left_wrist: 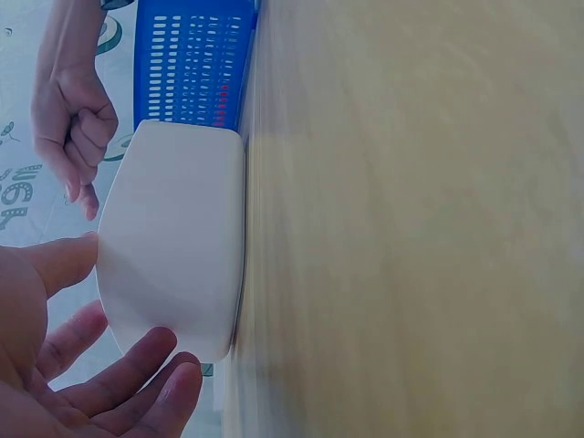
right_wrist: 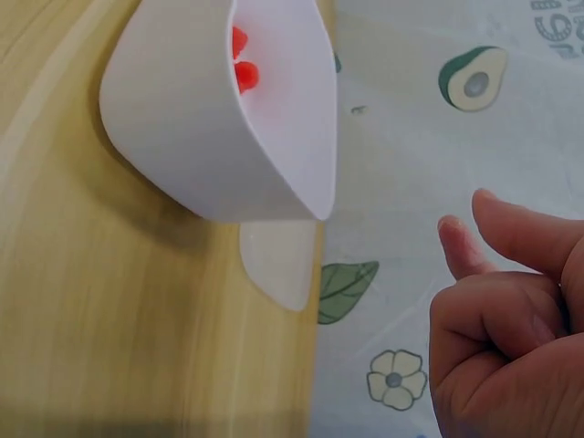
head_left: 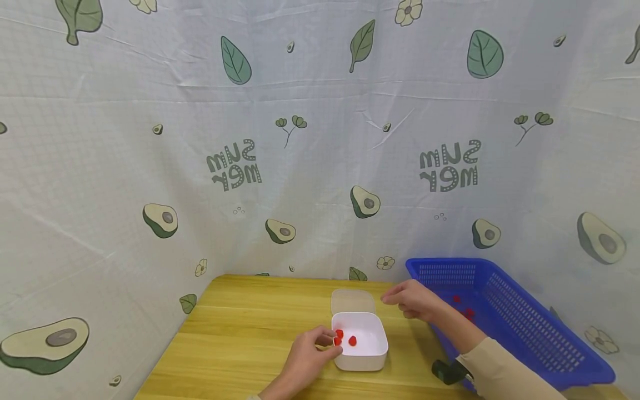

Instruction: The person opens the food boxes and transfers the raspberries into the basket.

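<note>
A white box (head_left: 360, 362) with rounded corners stands on the table. Inside lie several small red pieces (head_left: 352, 340), mostly by its left wall. My left hand (head_left: 311, 355) is at the box's left side, its thumb and fingers spread around the near-left corner; in the left wrist view the fingertips (left_wrist: 162, 339) overlap the white wall. To the right of the box, my right hand (head_left: 414, 300) hovers between it and the blue basket. The right wrist view shows its thumb and index finger extended with a gap and nothing between them, the other fingers bent.
A blue perforated basket (head_left: 530, 350) occupies the table's right side, with several red pieces (head_left: 469, 313) in it. Behind the box lies a translucent lid (head_left: 353, 300). A printed curtain (head_left: 320, 166) hangs behind the wooden table (head_left: 240, 333). A dark strap is at the right wrist.
</note>
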A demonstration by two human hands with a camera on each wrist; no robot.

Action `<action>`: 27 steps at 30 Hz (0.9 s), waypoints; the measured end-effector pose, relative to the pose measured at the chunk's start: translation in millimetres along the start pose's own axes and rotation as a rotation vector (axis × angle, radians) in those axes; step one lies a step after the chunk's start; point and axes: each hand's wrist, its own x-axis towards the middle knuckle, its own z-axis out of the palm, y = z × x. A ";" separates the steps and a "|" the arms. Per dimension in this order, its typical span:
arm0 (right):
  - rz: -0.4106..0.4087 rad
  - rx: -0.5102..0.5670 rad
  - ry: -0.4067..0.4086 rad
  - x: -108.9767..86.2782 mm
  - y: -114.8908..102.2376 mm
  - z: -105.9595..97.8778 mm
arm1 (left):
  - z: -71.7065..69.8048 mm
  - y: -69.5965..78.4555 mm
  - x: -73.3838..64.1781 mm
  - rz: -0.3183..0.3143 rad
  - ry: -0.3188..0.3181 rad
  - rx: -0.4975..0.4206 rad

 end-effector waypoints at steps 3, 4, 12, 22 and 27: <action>0.001 0.007 -0.019 0.1 1.5 7.3 | 0.0 -0.3 -0.4 -0.002 0.000 0.002; 0.004 0.004 -0.020 0.1 2.0 10.0 | 0.0 -0.5 -0.3 -0.002 0.000 0.003; 0.037 -0.030 -0.009 0.8 3.9 27.5 | -0.9 -0.4 0.0 0.003 -0.005 0.008; 0.027 -0.047 -0.042 4.4 9.4 44.5 | -1.8 0.1 -0.8 -0.004 -0.010 0.005; 0.054 -0.052 -0.026 4.8 8.8 53.3 | -1.6 -0.2 -0.1 -0.003 -0.007 0.007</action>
